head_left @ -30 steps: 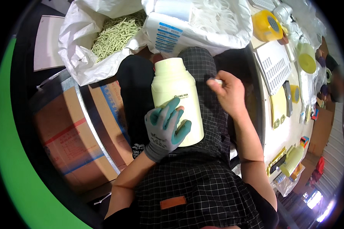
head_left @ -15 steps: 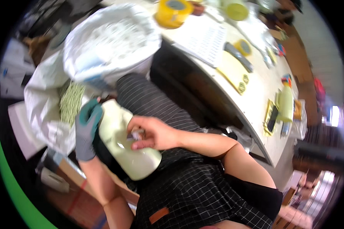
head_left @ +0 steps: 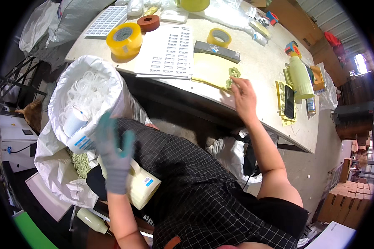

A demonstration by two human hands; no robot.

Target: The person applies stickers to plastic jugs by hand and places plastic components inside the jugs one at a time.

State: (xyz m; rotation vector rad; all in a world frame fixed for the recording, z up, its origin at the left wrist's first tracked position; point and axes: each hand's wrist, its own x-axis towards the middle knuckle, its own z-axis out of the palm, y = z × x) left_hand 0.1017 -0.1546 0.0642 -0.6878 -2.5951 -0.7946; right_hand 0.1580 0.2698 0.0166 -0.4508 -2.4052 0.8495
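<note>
A pale cream jug (head_left: 138, 194) lies tilted across my lap, with a small white and blue label near its base. My left hand (head_left: 117, 153), in a grey and green glove, is over the jug's upper part and hides much of it. Its thumb and fingers are apart, slightly blurred. My right hand (head_left: 245, 99) reaches to the table edge, fingertips pinched at the lower green flower-shaped sticker (head_left: 229, 84) on a stack of yellow sheets (head_left: 207, 68). Another green sticker (head_left: 234, 72) shows just above it.
On the table (head_left: 262, 89) are printed label sheets (head_left: 166, 52), yellow tape (head_left: 124, 40), a dark grey bar (head_left: 217, 52), a phone (head_left: 289, 101) and a pale green jug (head_left: 301, 76). Left of my legs stands a white sack (head_left: 124, 93) of clear rings, beside a bag with green strands (head_left: 81, 164).
My right hand has left the jug and reached to the yellow sheets on the table. My left hand has loosened on the jug, which now shows its labelled side. My view has turned.
</note>
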